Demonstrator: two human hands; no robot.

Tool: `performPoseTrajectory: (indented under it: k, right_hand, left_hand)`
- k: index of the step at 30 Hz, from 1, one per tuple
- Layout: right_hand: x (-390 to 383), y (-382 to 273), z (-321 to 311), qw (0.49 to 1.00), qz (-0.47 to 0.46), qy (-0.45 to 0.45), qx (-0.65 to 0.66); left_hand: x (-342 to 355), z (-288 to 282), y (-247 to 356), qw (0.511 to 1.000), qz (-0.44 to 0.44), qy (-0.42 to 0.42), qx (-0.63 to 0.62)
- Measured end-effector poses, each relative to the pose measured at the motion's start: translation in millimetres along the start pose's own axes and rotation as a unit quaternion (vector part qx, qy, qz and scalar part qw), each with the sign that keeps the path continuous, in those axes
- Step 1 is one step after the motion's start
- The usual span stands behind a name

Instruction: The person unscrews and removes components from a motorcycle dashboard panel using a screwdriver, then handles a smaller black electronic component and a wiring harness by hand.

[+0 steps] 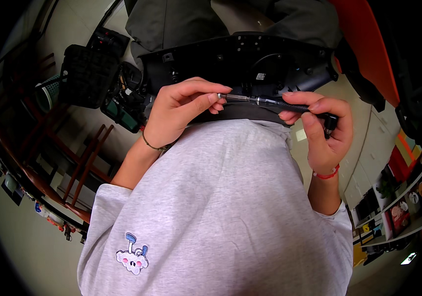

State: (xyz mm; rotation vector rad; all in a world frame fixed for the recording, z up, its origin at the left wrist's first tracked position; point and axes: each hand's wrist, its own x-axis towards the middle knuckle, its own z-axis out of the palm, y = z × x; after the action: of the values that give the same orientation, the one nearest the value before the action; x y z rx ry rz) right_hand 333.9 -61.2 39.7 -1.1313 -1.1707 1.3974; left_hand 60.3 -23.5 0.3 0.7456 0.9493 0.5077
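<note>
A screwdriver with a black textured handle and a silver shaft lies level between my two hands. My right hand is closed around the handle, its fingers curled near the angled black butt end. With thumb and forefinger, my left hand pinches the small metal tip at the other end; whether that tip is a separate bit or socket I cannot tell. Just beyond both hands, a large black plastic panel rests across my lap, its inner side with clips and a small white label facing up.
On the floor to the left are a black open case, a dark green box and a pale green basket. Wooden chairs stand nearer on that side. A large orange panel rises at the far right, and shelves hold assorted items.
</note>
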Motion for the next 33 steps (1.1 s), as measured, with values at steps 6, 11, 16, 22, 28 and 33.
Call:
performPoseTrajectory:
  k: [6,11,16,22,28,33]
  right_hand:
    - [-13.4,0.2,4.0,0.984,0.010,0.009,-0.180]
    - [-22.1,5.2,23.1,0.966,-0.074,0.072,-0.238]
    - [-12.0,11.4,35.4,0.928,-0.137,0.053,-0.343]
    - [1.4,7.7,39.7,0.892,-0.165,0.035,-0.420]
    - [12.1,7.2,48.6,0.861,-0.156,0.010,-0.484]
    - [16.0,5.7,52.6,0.848,-0.167,0.005,-0.503]
  left_hand:
    - [5.2,-1.7,-7.1,0.990,-0.053,0.003,-0.130]
    - [17.6,4.4,-18.1,0.950,-0.063,-0.008,-0.306]
    - [29.3,15.5,-31.4,0.880,-0.114,0.046,-0.459]
    - [38.2,21.4,-30.8,0.802,-0.160,0.016,-0.575]
    - [45.1,26.0,-32.4,0.784,-0.160,0.030,-0.599]
    - [44.4,27.1,-41.3,0.779,-0.129,0.012,-0.614]
